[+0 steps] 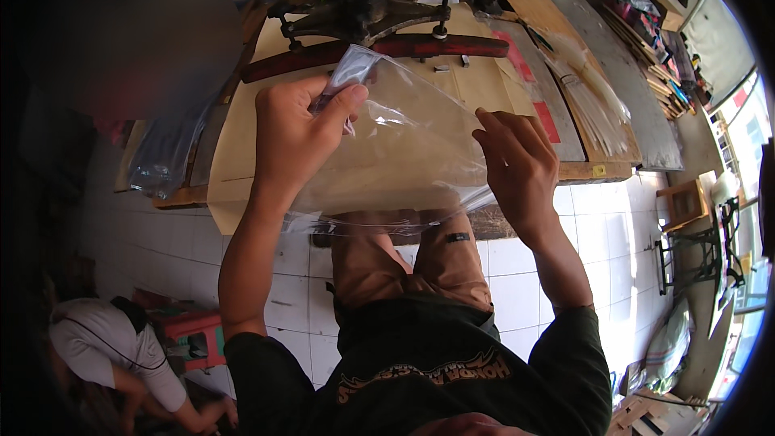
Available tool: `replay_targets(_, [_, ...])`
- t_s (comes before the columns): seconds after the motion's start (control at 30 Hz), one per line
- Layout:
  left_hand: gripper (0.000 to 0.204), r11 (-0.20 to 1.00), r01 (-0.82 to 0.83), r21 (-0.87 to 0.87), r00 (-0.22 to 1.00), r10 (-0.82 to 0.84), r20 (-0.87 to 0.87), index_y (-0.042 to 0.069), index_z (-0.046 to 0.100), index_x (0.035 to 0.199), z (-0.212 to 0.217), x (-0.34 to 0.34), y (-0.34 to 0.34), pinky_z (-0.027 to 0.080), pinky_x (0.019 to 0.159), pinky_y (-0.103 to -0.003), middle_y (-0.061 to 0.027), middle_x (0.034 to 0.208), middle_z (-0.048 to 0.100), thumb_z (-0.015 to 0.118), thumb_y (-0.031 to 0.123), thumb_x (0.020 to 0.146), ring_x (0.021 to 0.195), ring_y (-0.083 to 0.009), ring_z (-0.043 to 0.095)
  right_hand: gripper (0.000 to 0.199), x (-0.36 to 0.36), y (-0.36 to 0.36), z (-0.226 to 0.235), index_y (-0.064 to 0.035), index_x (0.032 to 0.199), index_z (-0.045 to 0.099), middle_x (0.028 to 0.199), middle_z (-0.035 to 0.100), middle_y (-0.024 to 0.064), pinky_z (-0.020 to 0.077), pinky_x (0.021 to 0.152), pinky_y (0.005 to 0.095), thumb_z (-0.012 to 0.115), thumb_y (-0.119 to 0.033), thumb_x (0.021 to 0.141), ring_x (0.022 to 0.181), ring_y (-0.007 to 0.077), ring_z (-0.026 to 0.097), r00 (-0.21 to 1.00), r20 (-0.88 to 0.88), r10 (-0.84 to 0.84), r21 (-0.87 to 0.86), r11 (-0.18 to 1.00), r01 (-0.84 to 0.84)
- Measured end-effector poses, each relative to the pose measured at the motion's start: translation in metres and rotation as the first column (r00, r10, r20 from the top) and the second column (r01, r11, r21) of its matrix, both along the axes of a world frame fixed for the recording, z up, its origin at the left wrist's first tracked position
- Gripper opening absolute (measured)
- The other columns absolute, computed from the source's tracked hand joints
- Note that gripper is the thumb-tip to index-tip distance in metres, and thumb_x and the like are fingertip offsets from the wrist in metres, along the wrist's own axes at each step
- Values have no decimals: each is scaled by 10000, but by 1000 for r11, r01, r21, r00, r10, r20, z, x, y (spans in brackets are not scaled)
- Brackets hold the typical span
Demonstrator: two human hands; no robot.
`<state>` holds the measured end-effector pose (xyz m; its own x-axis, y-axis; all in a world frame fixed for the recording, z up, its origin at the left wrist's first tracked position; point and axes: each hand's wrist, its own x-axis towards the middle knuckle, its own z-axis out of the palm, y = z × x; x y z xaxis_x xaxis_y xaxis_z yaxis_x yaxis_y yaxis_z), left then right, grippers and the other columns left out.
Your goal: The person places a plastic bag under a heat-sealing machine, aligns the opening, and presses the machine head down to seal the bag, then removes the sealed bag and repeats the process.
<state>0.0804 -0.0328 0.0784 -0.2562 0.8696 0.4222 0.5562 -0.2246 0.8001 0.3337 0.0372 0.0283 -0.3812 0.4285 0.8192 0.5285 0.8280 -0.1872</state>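
Between my hands stretches a clear plastic sheet (420, 145), its loose lower edge hanging in folds over the table's near edge. My left hand (295, 133) is closed, thumb on top, on a folded, pale, glossy part of the plastic at its upper left corner. At the right edge, my right hand (521, 165) pinches the sheet with bent fingers. Just beyond lies a dark red curved bar (323, 55) under a black metal press (367, 14) with knobs. Brown paper (242, 149) covers the tabletop beneath the sheet.
Two small metal pieces lie near the red bar. Bundled clear strips (593, 109) rest on a board at the right. More clear plastic (165, 149) hangs off the table's left side. A person (105, 347) bends beside a red stool (194, 335) at lower left. A wooden stool (684, 203) stands right.
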Motion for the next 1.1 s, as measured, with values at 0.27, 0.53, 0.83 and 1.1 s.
replay_targets(0.27, [268,994,52,97,993,-42,-106,-26,692,699,-2,8,-6,405,480,-255,-66,539,621,747,178,864,472,-87,540,246,8,10,19,-32,1054,701,957,725,109,529,681,337,751,-51,813,786,244,678,937,-94,337,-496,800,-337])
replay_targets(0.53, [218,977,180,112,966,-154,-207,-58,722,809,14,9,-13,459,546,-233,-60,637,668,742,147,882,567,-92,599,318,5,11,41,39,1150,667,1042,733,153,542,916,336,740,-98,872,1014,231,707,824,-161,543,-747,479,-461])
replay_targets(0.83, [222,986,147,81,989,-144,-42,-54,727,887,21,-20,-19,449,572,-237,-52,683,653,746,167,892,611,-91,576,188,48,48,-2,-12,1039,728,966,754,123,562,805,330,722,-123,887,903,215,728,793,141,592,-820,519,-241])
replay_targets(1.1, [305,990,128,66,992,-127,-12,-69,727,933,19,-30,-7,443,581,-234,-47,678,646,757,232,889,610,-92,575,255,56,43,18,-45,1094,710,930,751,124,560,736,357,684,-239,929,817,233,738,773,268,575,-850,519,-92])
